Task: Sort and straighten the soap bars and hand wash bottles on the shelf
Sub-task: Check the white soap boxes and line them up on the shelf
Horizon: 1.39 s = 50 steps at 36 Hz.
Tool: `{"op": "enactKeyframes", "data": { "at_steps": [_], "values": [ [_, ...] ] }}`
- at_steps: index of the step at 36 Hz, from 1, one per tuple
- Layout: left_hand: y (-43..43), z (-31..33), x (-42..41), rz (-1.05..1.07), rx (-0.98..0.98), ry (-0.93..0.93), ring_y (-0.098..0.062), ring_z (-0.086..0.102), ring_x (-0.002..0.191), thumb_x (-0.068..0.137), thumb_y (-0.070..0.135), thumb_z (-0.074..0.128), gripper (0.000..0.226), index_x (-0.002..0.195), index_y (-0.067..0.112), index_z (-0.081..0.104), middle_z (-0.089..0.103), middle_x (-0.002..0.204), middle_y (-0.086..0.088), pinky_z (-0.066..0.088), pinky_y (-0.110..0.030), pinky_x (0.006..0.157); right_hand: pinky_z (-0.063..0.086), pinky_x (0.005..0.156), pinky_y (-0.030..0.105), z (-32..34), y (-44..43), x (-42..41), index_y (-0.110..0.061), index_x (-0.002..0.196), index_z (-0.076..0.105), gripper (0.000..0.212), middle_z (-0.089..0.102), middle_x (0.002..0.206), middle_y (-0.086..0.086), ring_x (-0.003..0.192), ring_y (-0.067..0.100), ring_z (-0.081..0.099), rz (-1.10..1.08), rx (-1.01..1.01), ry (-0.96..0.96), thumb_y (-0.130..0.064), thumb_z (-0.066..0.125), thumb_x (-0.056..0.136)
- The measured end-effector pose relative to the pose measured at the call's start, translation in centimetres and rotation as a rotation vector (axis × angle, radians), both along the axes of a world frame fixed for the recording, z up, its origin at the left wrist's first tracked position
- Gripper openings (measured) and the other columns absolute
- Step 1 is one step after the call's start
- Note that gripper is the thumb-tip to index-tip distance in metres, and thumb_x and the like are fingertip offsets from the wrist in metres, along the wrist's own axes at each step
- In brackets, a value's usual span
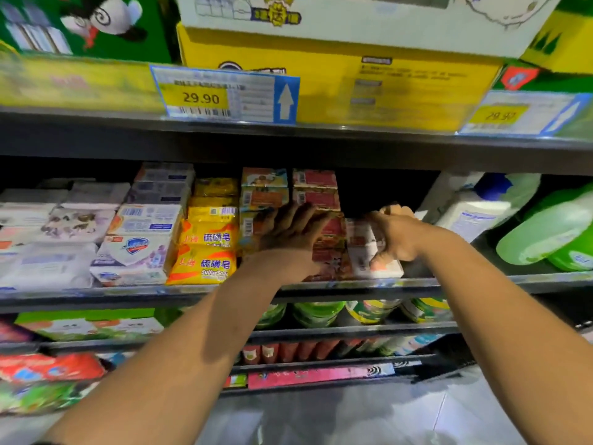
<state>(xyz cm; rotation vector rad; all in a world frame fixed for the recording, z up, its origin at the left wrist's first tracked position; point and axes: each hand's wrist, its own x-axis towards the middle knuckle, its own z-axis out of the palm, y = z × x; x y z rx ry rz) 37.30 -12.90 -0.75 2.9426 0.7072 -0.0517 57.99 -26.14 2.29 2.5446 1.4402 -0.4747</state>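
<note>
The left hand (288,229) is pressing flat, fingers slightly spread, on the red boxes (316,191) stacked midway along the shelf (465,282). Just beside it, the right hand (394,236) is gripping a white box (361,252) at the shelf's front edge, fingers curled over it. Bottles (475,213) are lying toward the right end, and yellow soaps (205,248) are sitting left of the red stack.

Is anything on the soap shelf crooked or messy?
Yes. On the right, the white bottle and green bottles lean far over instead of standing up. The white soap box that the right hand grips looks tilted beside the red soap stack, with a dark gap behind it.
</note>
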Motion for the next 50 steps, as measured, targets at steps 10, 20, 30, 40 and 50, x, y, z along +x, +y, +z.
{"op": "enactKeyframes", "data": {
  "at_steps": [10, 20, 30, 40, 50],
  "values": [
    [0.0, 0.2, 0.1, 0.015, -0.027, -0.014, -0.019, -0.020, 0.151, 0.089, 0.063, 0.058, 0.093, 0.155, 0.045, -0.006, -0.017, 0.165, 0.011, -0.015, -0.044, 0.120, 0.041, 0.102, 0.040, 0.4, 1.1, 0.2, -0.028, 0.142, 0.030, 0.098, 0.044, 0.142, 0.007, 0.126, 0.030, 0.039, 0.000, -0.038, 0.062, -0.037, 0.092, 0.066],
    [0.0, -0.1, 0.1, 0.014, -0.052, -0.059, -0.018, -0.016, 0.152, 0.082, 0.072, 0.059, 0.098, 0.154, 0.048, -0.002, -0.013, 0.166, 0.011, -0.013, -0.042, 0.118, 0.048, 0.084, 0.035, 0.6, 0.8, 0.2, -0.026, 0.094, 0.042, 0.061, 0.054, 0.097, -0.005, 0.103, 0.024, 0.056, 0.010, -0.015, 0.193, -0.029, 0.095, 0.063],
    [0.2, 0.1, 0.4, 0.020, -0.105, -0.037, -0.018, -0.019, 0.152, 0.082, 0.066, 0.065, 0.099, 0.154, 0.048, -0.001, -0.012, 0.165, 0.014, -0.015, -0.044, 0.120, 0.050, 0.077, 0.037, 0.8, -0.7, -1.2, -0.031, 0.109, 0.045, 0.064, 0.056, 0.082, -0.009, 0.089, 0.022, 0.059, 0.004, 0.156, 0.072, -0.030, 0.093, 0.066],
    [-0.1, 1.6, 0.2, 0.009, -0.132, 0.072, -0.020, -0.021, 0.151, 0.083, 0.069, 0.061, 0.102, 0.157, 0.038, -0.001, -0.016, 0.166, 0.008, -0.014, -0.046, 0.119, 0.048, 0.072, 0.035, 2.1, -5.1, -4.6, -0.031, 0.109, 0.062, 0.039, 0.069, 0.099, -0.003, 0.089, 0.022, 0.062, -0.163, 0.704, 0.039, -0.032, 0.083, 0.077],
    [-3.7, 6.2, -3.1, -0.054, -0.379, -0.299, -0.018, 0.025, 0.148, 0.085, 0.051, 0.073, 0.098, 0.152, 0.053, 0.002, 0.016, 0.164, 0.008, 0.029, -0.035, 0.113, 0.050, 0.059, 0.021, 5.1, -8.6, -12.4, -0.022, 0.106, 0.050, 0.045, 0.059, 0.101, 0.001, 0.077, 0.001, 0.063, -0.410, 1.217, 0.665, -0.011, 0.083, 0.078]
  ]
}}
